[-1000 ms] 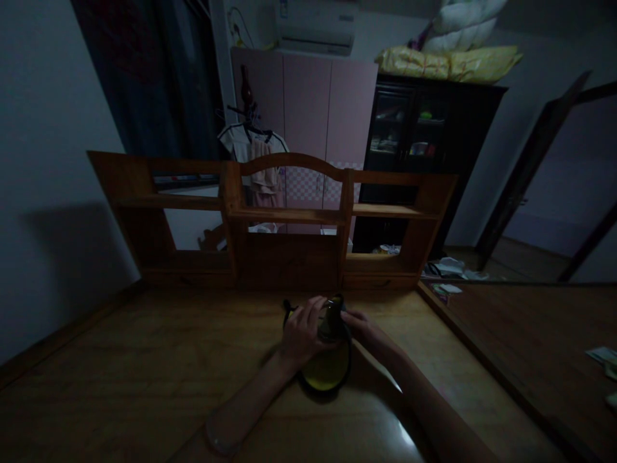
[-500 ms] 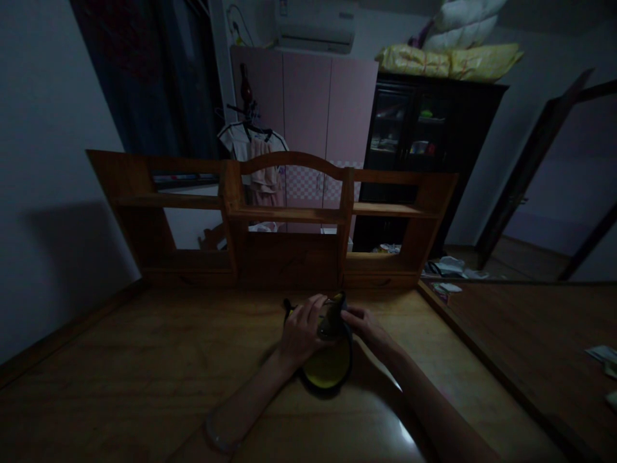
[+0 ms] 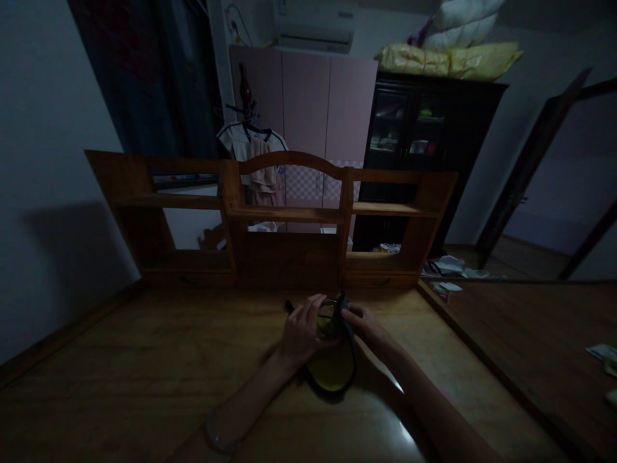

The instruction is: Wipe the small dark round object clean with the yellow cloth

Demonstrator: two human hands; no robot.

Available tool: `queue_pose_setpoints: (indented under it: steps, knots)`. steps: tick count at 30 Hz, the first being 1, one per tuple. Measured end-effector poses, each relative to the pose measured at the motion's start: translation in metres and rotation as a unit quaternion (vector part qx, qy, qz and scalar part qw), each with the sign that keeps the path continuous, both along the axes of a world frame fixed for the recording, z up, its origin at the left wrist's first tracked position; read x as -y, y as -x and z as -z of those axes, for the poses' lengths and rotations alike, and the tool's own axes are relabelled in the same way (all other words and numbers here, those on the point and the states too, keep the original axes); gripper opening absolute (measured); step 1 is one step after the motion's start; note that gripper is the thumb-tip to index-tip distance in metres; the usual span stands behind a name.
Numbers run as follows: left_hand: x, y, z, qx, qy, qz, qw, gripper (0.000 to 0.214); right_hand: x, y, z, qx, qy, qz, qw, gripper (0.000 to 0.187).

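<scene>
A small yellow case with black edging [image 3: 330,376] is held over the wooden desktop, its rounded yellow panel hanging open toward me. My left hand [image 3: 303,329] curls round its left side, fingers over the top. At the upper right edge, my right hand [image 3: 365,325] pinches the dark rim between thumb and fingers. Between the hands a curved, shiny rim shows at the case's opening; the dim light hides what it belongs to. A short black tab [image 3: 288,307] sticks out beyond my left fingers. A clear bangle circles my left wrist.
Behind the hands stands a wooden shelf unit [image 3: 284,214] along the desk's back edge. White wall borders the left side, and a raised wooden edge [image 3: 475,344] runs down the right. Farther back are a pink wardrobe [image 3: 306,103] and a dark cabinet [image 3: 436,135].
The case has tilted slightly, its yellow panel shifting a little right and down. More of the shiny curved rim shows between my hands, which stay nearly in place.
</scene>
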State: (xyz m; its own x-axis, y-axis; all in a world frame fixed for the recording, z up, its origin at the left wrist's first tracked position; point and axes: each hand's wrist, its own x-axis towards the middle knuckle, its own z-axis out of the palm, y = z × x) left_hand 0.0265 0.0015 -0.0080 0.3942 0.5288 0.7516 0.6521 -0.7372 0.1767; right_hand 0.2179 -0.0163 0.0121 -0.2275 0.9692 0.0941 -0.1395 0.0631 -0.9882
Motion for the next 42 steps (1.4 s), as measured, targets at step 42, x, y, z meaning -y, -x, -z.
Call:
queue_pose_setpoints:
  steps: [42]
  knots:
    - [0.002, -0.002, -0.001, 0.006, -0.01, -0.014, 1.0, 0.075, -0.004, -0.002, 0.013, 0.058, 0.027, 0.01, 0.998, 0.046]
